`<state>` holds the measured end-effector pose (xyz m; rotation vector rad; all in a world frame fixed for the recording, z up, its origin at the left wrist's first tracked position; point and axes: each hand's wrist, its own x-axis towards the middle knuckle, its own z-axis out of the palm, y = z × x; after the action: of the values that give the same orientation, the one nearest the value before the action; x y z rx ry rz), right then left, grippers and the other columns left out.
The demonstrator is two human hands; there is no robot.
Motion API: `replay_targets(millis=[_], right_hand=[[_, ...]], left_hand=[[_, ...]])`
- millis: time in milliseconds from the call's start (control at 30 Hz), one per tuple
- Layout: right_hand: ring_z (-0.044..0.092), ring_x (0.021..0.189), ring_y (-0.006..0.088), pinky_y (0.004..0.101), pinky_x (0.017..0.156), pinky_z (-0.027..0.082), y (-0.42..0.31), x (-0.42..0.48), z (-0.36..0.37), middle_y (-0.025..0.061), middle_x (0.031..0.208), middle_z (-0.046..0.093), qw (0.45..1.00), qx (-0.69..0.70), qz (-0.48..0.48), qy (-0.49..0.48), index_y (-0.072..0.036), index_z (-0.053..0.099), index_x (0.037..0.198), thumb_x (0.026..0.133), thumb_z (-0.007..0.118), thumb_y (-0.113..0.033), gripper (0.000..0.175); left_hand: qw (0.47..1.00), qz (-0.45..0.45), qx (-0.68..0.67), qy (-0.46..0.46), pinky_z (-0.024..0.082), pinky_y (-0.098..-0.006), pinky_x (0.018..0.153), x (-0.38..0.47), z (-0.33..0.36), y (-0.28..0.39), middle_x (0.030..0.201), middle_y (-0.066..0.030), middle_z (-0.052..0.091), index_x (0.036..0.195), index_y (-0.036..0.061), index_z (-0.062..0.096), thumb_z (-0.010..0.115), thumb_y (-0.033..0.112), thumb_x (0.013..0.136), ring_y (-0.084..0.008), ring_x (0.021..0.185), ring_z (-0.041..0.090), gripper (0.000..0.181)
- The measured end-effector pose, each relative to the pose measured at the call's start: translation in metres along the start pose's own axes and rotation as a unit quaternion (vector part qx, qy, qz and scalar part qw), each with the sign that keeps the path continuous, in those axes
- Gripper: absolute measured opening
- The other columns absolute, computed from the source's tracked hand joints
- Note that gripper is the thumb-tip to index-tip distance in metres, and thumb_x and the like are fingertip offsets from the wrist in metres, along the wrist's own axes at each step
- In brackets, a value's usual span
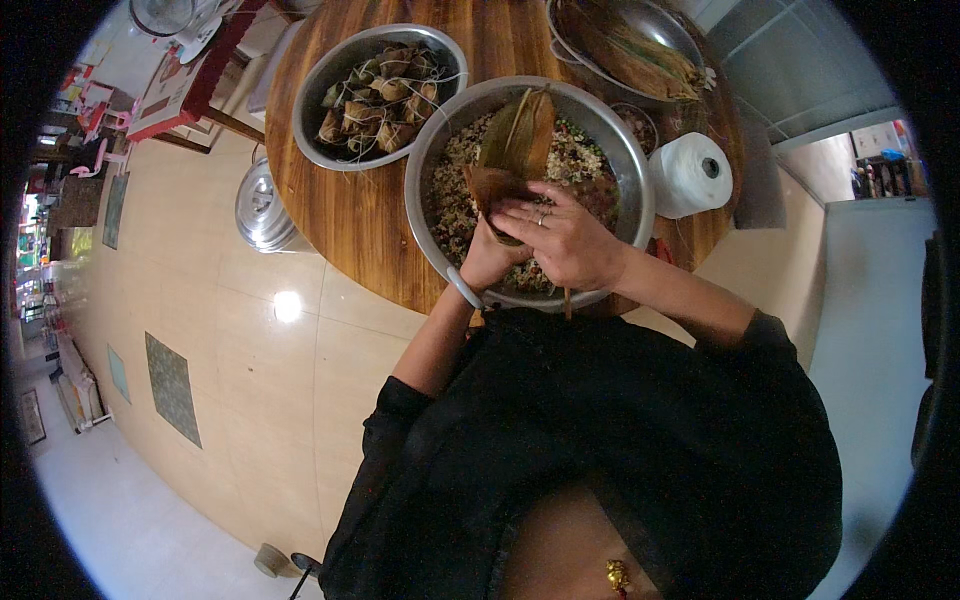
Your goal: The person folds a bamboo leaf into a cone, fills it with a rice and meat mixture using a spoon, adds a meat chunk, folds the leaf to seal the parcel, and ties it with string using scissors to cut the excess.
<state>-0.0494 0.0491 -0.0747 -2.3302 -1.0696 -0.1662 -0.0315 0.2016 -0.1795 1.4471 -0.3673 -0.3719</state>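
Observation:
My left hand (493,257), with a pale bangle at the wrist, holds folded brown leaves (517,142) from below, over a large metal bowl (417,187). The leaves' long ends point away from me. My right hand (566,236), with a ring on one finger, lies over the folded part and presses on it; its fingertips are partly hidden in the fold. Beneath both hands the bowl holds a rice mixture (577,157) with beans and green peas. At its left stands a metal basin (304,135) of string-tied leaf dumplings (375,112).
A white spool of string (694,176) stands right of the bowl, near a small bowl (637,127). Behind, a metal basin (559,34) holds long leaves (637,52). The round wooden table (337,217) has a lidded metal pot (262,206) beside its left edge.

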Motion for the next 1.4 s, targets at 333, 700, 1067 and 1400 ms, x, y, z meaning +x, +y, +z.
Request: replay_targets(millis=[333,700,1067,1400], right_hand=[[0.055,0.105,0.0274,0.0470,0.101,0.028,0.000,0.000,-0.007,0.0194,0.109,0.057,0.998,-0.004,0.006,-0.057,0.005,0.052,0.110,0.068,0.052,0.001,0.042],[0.042,0.118,0.0335,0.0464,0.106,0.019,-0.035,0.005,-0.015,0.0288,0.122,0.044,0.990,-0.087,0.096,-0.062,0.011,0.040,0.120,0.071,0.049,-0.013,0.055],[0.051,0.105,0.0366,0.0437,0.097,0.034,-0.022,-0.001,0.004,0.0281,0.109,0.052,0.982,0.004,0.163,-0.091,0.009,0.047,0.111,0.066,0.048,-0.007,0.048],[0.042,0.121,0.0262,0.0453,0.106,0.021,-0.008,0.003,-0.048,0.0168,0.128,0.044,0.982,-0.055,-0.052,-0.173,0.001,0.037,0.127,0.068,0.050,-0.005,0.061]], left_hand=[[0.999,0.039,0.006,0.014,0.043,-0.0319,0.085,0.001,0.004,0.003,0.108,-0.0099,0.054,0.116,0.0017,0.043,0.072,0.001,0.059,-0.0198,0.099,0.053,0.064],[0.969,0.032,-0.161,0.182,0.047,-0.0316,0.074,0.006,0.028,-0.002,0.097,-0.0083,0.058,0.103,0.0007,0.052,0.071,0.006,0.065,-0.0186,0.089,0.056,0.043],[0.996,0.059,0.020,0.061,0.047,-0.0314,0.074,0.001,0.017,0.010,0.100,-0.0104,0.059,0.100,0.0008,0.056,0.068,0.003,0.065,-0.0187,0.090,0.057,0.037],[0.992,0.013,0.021,-0.127,0.041,-0.0306,0.089,-0.007,-0.012,0.054,0.111,-0.0091,0.054,0.115,0.0000,0.048,0.082,0.018,0.059,-0.0177,0.102,0.050,0.068]])
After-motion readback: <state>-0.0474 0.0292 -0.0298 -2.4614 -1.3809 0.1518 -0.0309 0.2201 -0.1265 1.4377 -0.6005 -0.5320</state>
